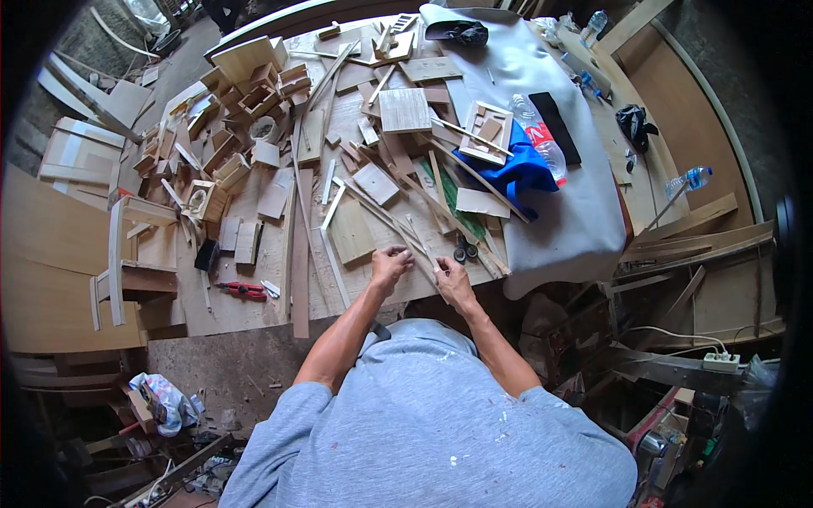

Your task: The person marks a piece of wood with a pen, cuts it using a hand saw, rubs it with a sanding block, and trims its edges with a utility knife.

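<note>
My right hand [456,281] is closed on a thin pale wooden strip [421,240] that points up and away from me, over the near edge of the workbench. Just left of it, my left hand [392,264] has its fingers curled with the tips close together; whether something small sits between them is too small to tell. Under and beyond both hands lie long narrow wood strips [373,206]. A square wooden board [351,230] lies beside my left hand. Black-handled scissors [465,249] rest a little past my right hand.
Small wooden boxes and offcuts [227,146] crowd the bench's left side, with red-handled pliers [243,290] near the front edge. A plastic bottle [542,140], blue cloth [518,178] and grey sheet [566,241] lie at right. A power strip [721,362] sits at far right.
</note>
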The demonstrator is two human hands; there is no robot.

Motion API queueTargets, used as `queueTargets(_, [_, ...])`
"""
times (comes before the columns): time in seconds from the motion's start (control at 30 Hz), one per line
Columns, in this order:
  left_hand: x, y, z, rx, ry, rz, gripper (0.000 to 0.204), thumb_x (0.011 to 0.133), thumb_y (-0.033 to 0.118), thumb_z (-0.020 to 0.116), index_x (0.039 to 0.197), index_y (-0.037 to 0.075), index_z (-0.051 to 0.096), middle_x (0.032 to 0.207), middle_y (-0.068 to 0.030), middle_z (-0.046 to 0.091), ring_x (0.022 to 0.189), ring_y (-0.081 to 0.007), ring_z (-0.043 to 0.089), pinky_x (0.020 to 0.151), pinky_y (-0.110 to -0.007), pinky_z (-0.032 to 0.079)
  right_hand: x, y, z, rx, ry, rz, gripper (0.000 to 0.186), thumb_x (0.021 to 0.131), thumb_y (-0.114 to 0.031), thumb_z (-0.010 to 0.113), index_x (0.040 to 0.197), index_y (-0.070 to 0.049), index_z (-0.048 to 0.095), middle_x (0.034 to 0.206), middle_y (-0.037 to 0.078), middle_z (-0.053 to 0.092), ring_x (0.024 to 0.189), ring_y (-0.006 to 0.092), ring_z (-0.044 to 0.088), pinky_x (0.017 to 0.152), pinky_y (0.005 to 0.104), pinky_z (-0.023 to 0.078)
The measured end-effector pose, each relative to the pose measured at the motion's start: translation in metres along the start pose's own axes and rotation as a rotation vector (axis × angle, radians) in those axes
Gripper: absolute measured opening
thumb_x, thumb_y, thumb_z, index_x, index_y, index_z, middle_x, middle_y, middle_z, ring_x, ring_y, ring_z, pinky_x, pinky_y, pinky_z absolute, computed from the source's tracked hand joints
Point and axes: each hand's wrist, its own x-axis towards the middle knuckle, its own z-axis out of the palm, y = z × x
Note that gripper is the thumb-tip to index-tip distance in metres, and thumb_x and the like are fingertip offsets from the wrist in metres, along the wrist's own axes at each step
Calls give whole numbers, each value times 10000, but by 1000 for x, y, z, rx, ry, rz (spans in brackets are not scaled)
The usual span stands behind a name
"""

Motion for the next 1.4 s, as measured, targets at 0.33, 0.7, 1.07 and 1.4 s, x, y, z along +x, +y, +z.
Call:
queueTargets(0.33, [-34,0,-32,677,51,364,274,885,148,600,1107,-3,653,1004,-183,683,888,-295,679,787,-382,533,-17,-1,-11,301,-19,144,360,964,-228,494,1222,6,590,791,18,605,665,76,519,597,247,436])
queueTargets(0.7, [-77,3,-94,1189,-21,805,225,768,36,633,992,10,639,1108,-164,594,1087,-349,527,913,-424,466,-127,31,57,343,-161,224,191,961,-209,528,980,-37,611,737,-15,566,672,68,501,604,249,426])
queueTargets(1.07, [-150,-25,-183,1166,15,766,217,784,38,657,998,5,646,1115,-183,597,1100,-367,534,953,-431,450,-104,23,150,354,197,337,491,982,-469,507,759,-40,589,613,-9,506,563,89,473,524,281,385])
queueTargets(1.4, [-163,-26,-184,1035,-13,822,164,804,44,652,960,-6,653,1060,-170,615,1064,-353,552,921,-430,458,-284,111,130,-131,156,561,428,960,-375,530,750,-20,646,575,74,572,551,151,554,538,343,439])
